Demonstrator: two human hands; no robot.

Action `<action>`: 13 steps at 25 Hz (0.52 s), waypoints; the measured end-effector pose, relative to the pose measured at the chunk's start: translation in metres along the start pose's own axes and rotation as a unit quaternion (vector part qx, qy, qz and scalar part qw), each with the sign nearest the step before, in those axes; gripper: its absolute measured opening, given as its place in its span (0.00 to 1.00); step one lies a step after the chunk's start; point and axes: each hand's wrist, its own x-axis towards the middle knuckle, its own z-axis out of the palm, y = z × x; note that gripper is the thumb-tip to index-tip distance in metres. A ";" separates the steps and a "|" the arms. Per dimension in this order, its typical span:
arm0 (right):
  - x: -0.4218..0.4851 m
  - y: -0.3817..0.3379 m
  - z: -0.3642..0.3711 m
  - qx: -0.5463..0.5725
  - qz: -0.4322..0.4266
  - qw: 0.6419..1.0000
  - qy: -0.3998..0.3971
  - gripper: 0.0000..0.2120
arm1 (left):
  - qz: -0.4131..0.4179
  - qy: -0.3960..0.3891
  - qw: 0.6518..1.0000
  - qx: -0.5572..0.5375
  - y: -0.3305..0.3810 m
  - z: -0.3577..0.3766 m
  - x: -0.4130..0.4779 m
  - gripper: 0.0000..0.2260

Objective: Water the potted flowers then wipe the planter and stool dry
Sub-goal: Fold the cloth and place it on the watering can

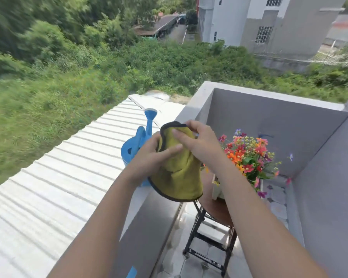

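Note:
Both my hands hold a yellow-green cloth (179,173) with a dark hem above the balcony wall. My left hand (151,157) grips its left side and my right hand (201,143) pinches its top edge. A blue watering can (138,140) stands on the wall ledge just behind my left hand, spout pointing away. Colourful flowers (247,155) fill a white planter (216,189), mostly hidden by my right forearm. The planter sits on a brown-topped stool (215,209) with black metal legs.
A grey balcony wall (269,121) encloses a narrow corner with a tiled floor (277,199). Beyond the ledge (141,199) lies a white corrugated roof (68,177), then dense greenery and buildings.

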 end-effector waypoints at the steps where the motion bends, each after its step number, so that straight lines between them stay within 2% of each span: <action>1: 0.006 -0.008 -0.002 -0.003 -0.004 1.000 -0.010 0.10 | 0.018 0.015 0.999 0.033 0.006 -0.009 0.001 0.19; 5: 0.021 -0.025 -0.003 -0.028 -0.040 0.998 -0.033 0.07 | 0.036 0.033 0.998 0.028 0.022 -0.049 -0.001 0.06; 6: 0.023 -0.027 -0.004 -0.019 -0.045 0.997 -0.054 0.08 | 0.050 0.034 0.998 0.021 0.029 -0.055 -0.003 0.04; 8: 0.027 -0.030 -0.003 0.011 -0.020 0.990 -0.138 0.14 | 0.085 0.048 0.995 0.038 0.048 -0.070 -0.002 0.07; 10: 0.029 -0.029 0.005 0.020 0.021 0.977 -0.212 0.20 | 0.093 0.057 0.989 0.100 0.065 -0.084 0.004 0.05; 13: 0.030 -0.024 0.028 0.056 0.058 0.974 -0.212 0.19 | 0.085 0.041 0.966 0.241 0.081 -0.102 0.015 0.09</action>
